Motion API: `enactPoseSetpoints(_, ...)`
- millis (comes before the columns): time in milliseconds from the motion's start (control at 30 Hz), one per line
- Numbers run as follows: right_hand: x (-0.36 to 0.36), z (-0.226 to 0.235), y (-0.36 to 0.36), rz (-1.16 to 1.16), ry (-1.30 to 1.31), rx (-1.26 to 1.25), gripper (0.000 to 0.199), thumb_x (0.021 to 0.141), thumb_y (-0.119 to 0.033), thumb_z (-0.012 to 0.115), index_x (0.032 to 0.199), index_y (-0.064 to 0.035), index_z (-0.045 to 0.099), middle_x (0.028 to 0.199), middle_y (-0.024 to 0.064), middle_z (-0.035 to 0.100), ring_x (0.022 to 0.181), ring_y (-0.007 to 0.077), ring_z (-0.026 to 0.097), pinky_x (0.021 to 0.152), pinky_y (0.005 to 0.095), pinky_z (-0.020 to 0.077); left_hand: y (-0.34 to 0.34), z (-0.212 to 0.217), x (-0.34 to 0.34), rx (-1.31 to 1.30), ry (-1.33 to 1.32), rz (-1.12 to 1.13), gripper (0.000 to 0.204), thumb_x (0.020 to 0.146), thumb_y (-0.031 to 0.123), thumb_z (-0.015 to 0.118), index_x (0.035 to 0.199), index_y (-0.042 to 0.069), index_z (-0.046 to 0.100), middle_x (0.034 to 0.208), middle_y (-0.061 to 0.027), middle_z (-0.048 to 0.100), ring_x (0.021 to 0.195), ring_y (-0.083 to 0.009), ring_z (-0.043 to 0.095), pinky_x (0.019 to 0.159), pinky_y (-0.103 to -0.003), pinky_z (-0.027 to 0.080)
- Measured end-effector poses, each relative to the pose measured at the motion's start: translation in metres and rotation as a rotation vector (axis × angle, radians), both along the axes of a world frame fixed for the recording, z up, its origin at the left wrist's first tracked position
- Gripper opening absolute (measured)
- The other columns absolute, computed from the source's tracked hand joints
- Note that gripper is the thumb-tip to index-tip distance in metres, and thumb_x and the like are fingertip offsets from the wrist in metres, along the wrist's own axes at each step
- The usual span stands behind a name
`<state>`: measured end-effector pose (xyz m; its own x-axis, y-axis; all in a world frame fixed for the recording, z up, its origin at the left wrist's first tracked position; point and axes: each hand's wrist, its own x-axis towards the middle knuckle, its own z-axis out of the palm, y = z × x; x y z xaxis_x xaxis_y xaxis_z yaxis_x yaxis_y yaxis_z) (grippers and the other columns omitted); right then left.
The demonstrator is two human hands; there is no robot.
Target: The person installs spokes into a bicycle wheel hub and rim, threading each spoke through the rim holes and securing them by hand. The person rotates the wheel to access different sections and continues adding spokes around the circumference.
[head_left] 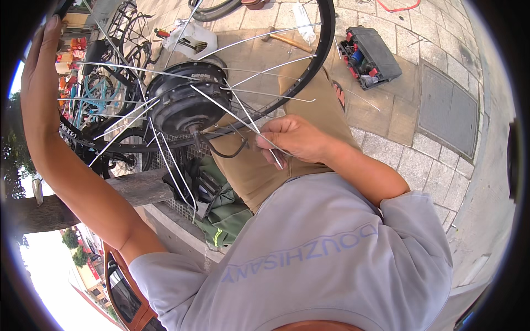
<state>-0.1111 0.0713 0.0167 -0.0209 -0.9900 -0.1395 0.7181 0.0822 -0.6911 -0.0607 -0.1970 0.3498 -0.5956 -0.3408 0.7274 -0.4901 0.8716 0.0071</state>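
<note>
A bicycle wheel with a black rim [326, 33] leans across my lap, tilted. At its middle is a thick black hub motor [185, 102] with a short black cable [234, 150]. Thin silver spokes [221, 106] fan out from the hub, several with loose ends that do not reach the rim. My left hand [43, 71] is up at the far left, its long fingers against the rim's edge; the rim's outer side is partly hidden there. Just right of the hub, my right hand [292, 139] is closed, pinching spokes between thumb and fingers.
An open black toolbox [372, 58] with tools lies on the paving at the upper right, near a metal cover [448, 110]. A hammer [287, 39] and white plastic bag [303, 23] lie beyond the wheel. A cut white container [193, 39], parked bicycles [102, 91] and green bag [223, 212] are left.
</note>
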Motion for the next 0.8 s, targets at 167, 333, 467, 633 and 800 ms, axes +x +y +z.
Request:
enactPoseSetpoints(167,-0.006,0.001,0.019,-0.017,0.092,0.089,0.024,0.099,-0.026,0.070,0.099,-0.0024,0.075,0.077,0.0047,0.070,0.063,0.0121,0.064,0.056,0.0266,0.0512,0.006,0.011,-0.007,0.180,-0.011,-0.011,0.059,0.099,0.052,0.063,0.144,0.013,0.062,0.142,-0.0110,0.063,0.137,-0.0253,0.054,0.119,-0.040,0.032)
enactPoseSetpoints(333,-0.040,-0.021,0.042,-0.323,0.441,0.290,0.027,0.097,-0.027,0.073,0.109,-0.0036,0.078,0.081,0.0034,0.072,0.077,0.0148,0.066,0.071,0.0305,0.0525,0.008,0.011,-0.006,0.137,-0.035,-0.024,0.060,0.100,0.051,0.062,0.144,0.012,0.061,0.143,-0.0129,0.062,0.138,-0.0263,0.053,0.119,-0.040,0.032)
enactPoseSetpoints(467,-0.073,-0.015,0.054,-0.551,1.095,0.363,0.033,0.094,-0.030,0.074,0.113,-0.0027,0.077,0.082,0.0060,0.072,0.078,0.0158,0.063,0.076,0.0323,0.0513,0.008,0.011,-0.003,0.136,-0.017,-0.039,0.060,0.100,0.051,0.061,0.145,0.011,0.061,0.142,-0.0134,0.063,0.138,-0.0266,0.054,0.120,-0.040,0.032)
enactPoseSetpoints(633,-0.089,0.004,0.051,-0.479,0.874,0.525,0.034,0.091,-0.033,0.076,0.103,-0.0013,0.078,0.079,0.0064,0.070,0.072,0.0153,0.062,0.071,0.0328,0.0511,0.009,0.010,-0.005,0.104,-0.002,-0.064,0.071,0.090,0.065,0.065,0.142,0.017,0.064,0.141,-0.0142,0.064,0.138,-0.0309,0.055,0.117,-0.048,0.036)
enactPoseSetpoints(800,-0.094,-0.012,0.041,-0.404,0.607,0.564,0.035,0.090,-0.034,0.081,0.090,-0.0001,0.074,0.069,0.0004,0.063,0.058,0.0074,0.055,0.053,0.0249,0.0433,-0.001,0.008,-0.003,0.003,-0.025,-0.031,0.073,0.090,0.071,0.060,0.142,0.020,0.065,0.143,-0.0129,0.063,0.137,-0.0318,0.056,0.115,-0.049,0.039)
